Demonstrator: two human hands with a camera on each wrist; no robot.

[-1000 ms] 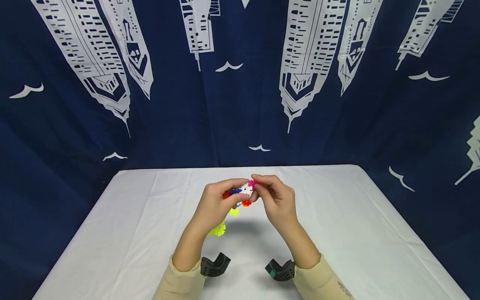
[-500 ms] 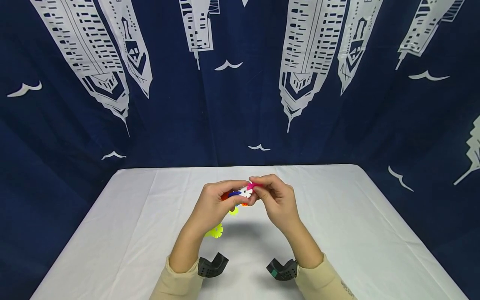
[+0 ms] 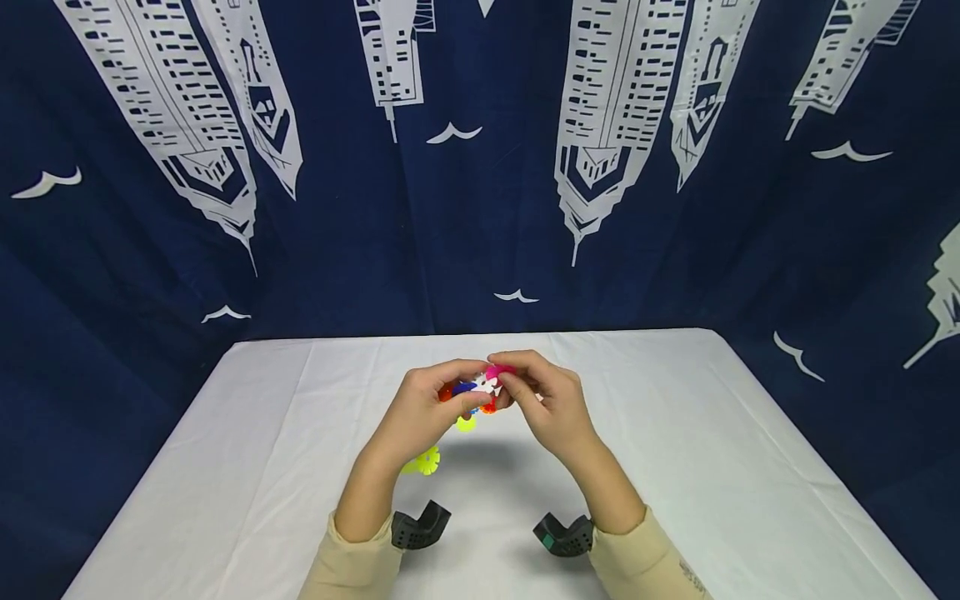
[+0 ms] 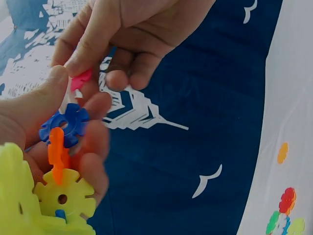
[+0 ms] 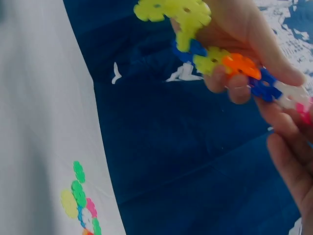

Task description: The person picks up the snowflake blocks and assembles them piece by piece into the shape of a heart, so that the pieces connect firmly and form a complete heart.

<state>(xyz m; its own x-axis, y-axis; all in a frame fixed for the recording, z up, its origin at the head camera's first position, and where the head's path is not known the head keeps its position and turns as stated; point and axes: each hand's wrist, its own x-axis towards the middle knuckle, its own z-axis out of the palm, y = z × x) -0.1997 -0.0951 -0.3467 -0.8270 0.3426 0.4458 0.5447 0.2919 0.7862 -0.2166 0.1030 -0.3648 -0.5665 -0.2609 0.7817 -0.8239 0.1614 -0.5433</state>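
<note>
My left hand [image 3: 427,408] holds a chain of interlocking snowflake discs between thumb and fingers. Along it come yellow discs [image 5: 193,12], an orange disc [image 5: 242,65], a blue disc [image 4: 66,125] and a white disc [image 5: 290,94] at the far end. With thumb and forefinger my right hand [image 3: 551,404] pinches a pink disc [image 4: 81,80], held edge-on right at the white one. My right fingers hide part of the pink disc. Yellow discs at the chain's near end hang beside my left wrist in the head view.
Loose snowflake discs lie on the white-covered table [image 3: 675,467] beyond my hands, among them a red disc [image 4: 287,200], a green disc [image 5: 78,194] and a pale yellow disc [image 5: 69,203]. A dark blue printed curtain [image 3: 465,242] hangs behind the table.
Both hands stay close together and have shifted slightly left. The pink disc has moved a little left with my right hand, and its tilt has changed slightly.
</note>
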